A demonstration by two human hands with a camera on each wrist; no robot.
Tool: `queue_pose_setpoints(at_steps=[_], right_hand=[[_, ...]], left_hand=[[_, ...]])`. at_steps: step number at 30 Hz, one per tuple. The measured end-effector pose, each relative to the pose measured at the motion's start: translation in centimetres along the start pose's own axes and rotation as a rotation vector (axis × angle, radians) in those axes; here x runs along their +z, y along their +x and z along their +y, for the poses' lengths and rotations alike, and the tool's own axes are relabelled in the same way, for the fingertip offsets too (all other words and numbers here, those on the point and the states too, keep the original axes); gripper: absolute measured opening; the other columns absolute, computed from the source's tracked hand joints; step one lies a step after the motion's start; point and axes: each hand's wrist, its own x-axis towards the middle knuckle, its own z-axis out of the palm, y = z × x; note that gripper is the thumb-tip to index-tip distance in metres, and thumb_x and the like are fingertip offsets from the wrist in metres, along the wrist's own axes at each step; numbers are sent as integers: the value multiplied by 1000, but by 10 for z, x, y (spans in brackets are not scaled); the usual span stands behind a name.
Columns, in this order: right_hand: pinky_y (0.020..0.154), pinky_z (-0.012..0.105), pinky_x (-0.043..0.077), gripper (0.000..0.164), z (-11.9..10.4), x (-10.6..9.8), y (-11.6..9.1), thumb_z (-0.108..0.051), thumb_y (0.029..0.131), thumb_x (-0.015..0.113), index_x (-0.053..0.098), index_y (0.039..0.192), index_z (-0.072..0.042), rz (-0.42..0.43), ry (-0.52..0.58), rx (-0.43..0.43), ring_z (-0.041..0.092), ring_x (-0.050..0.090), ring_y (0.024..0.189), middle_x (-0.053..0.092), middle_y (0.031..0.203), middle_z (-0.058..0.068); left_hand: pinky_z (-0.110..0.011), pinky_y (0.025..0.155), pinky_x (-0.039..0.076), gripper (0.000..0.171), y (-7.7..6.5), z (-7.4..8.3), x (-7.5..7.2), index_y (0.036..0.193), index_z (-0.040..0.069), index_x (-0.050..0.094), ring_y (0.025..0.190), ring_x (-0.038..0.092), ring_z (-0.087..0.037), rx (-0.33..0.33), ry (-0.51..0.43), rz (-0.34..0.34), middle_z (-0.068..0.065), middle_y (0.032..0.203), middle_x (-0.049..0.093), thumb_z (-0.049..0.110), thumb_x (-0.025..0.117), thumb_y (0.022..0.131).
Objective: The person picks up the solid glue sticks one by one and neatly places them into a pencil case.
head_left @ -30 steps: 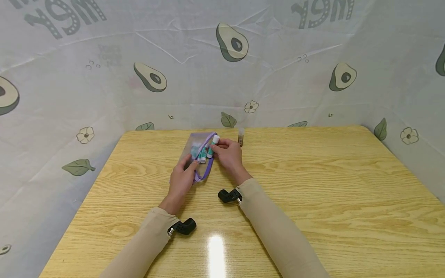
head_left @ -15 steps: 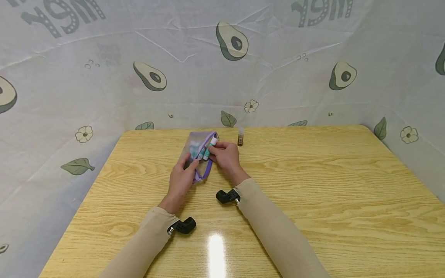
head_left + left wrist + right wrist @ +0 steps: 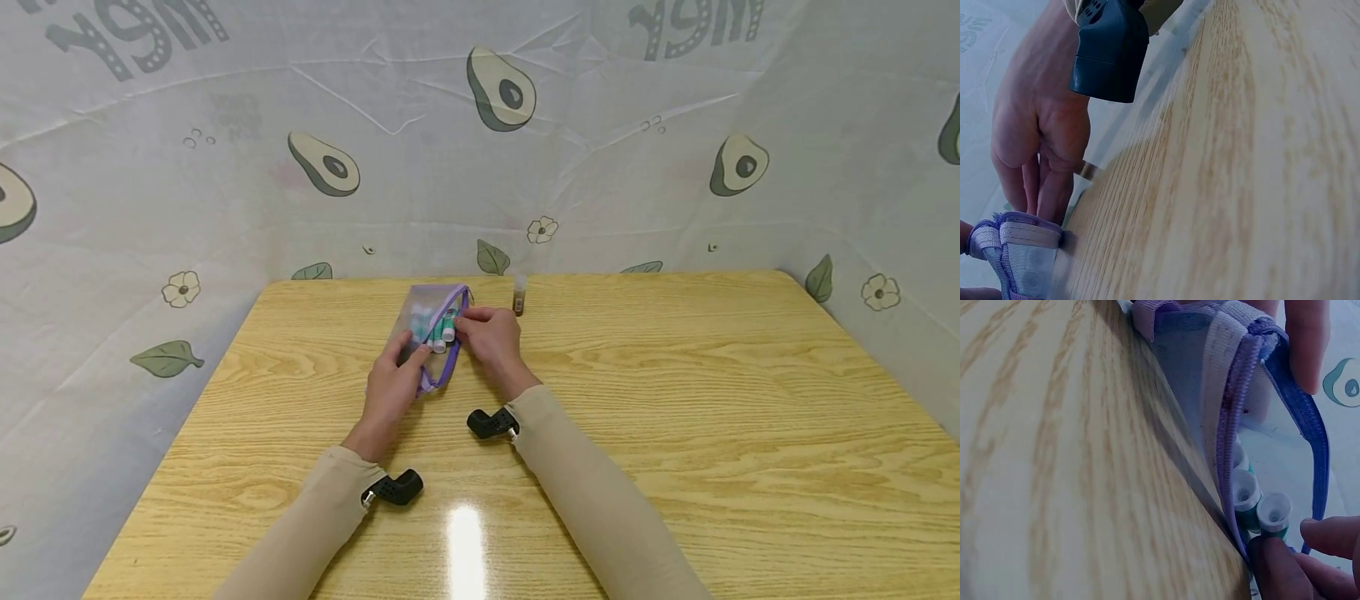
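Note:
A see-through mesh pouch [image 3: 432,296] with purple zipper edging lies at the far left of the table, its mouth facing right. My left hand [image 3: 392,379] holds the near edge, thumb by the opening and fingers over the mesh. Inside are several glue sticks [image 3: 1245,490] with teal labels and white ends. At the mouth, my right hand [image 3: 495,343] pinches the outermost glue stick [image 3: 1274,512] with thumb and finger. That stick's white end points towards the near side, and the fingers partly cover the rest of it.
A small upright tube with brown contents and a clear top [image 3: 519,296] stands just behind my right hand. The wooden table [image 3: 675,400] meets a printed cloth backdrop [image 3: 420,192] along its back edge. Black wrist cameras [image 3: 491,423] jut inward from both sleeves.
My right hand has brought the glue stick from above the pouch mouth down and inward, beside the other sticks. The left hand has stayed in place on the pouch.

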Motion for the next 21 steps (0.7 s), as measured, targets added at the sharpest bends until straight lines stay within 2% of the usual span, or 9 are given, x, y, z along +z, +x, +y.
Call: queue_pose_setpoints(at_steps=[7,15,21], right_hand=[[80,24,58,23,-1,-4,0,-13,93,77,82,111,-1,33,-90,-34,20,71,103,80,114,15],[76,23,62,23,-1,-5,-3,-11,96,75,81,115,1,2,-50,-26,13,74,83,80,115,17],[79,28,65,23,1,-5,-5,-10,95,74,81,114,1,-20,-39,-21,11,73,79,80,115,18]], left_hand=[[-48,134,23,66,1,-1,1,166,18,39,165,24,-27,0,0,3,-6,174,35,41,58,106],[-49,134,23,67,-2,-4,4,166,18,37,165,24,-28,3,-2,7,-8,175,33,40,57,106],[-50,134,24,70,-4,-6,6,168,18,33,165,24,-29,-5,-4,16,-10,176,28,41,58,106]])
